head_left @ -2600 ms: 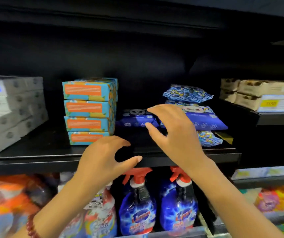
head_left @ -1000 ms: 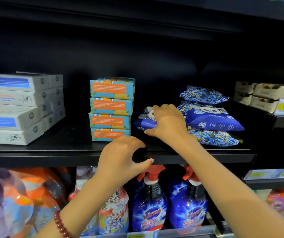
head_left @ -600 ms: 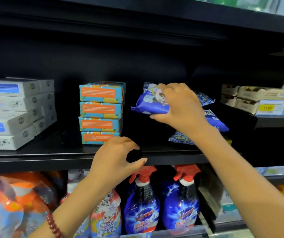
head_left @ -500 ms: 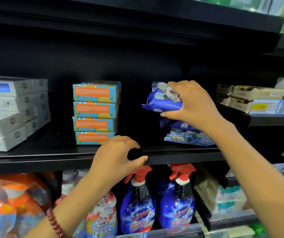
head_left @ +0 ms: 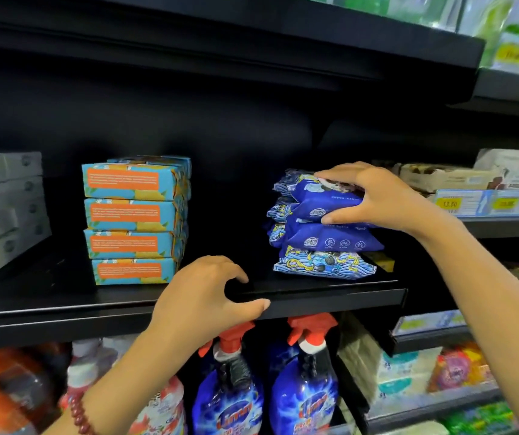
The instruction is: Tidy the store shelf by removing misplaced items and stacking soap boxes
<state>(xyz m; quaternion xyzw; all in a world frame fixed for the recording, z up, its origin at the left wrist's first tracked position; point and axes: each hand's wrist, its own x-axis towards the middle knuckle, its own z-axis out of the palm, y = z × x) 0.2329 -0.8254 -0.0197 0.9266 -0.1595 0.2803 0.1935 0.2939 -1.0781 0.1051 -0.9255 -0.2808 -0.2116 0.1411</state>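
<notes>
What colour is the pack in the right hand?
The pack is dark blue with white print; head view.

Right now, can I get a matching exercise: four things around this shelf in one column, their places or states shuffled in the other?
Things:
1 right hand
2 left hand
3 spray bottles
4 orange-and-blue boxes

Places or states:
A stacked four high on the shelf
B grips the top blue packet
C stand beneath the shelf
D loosely curled at the shelf edge, holding nothing

Pairs: 1-B, 2-D, 3-C, 4-A
</notes>
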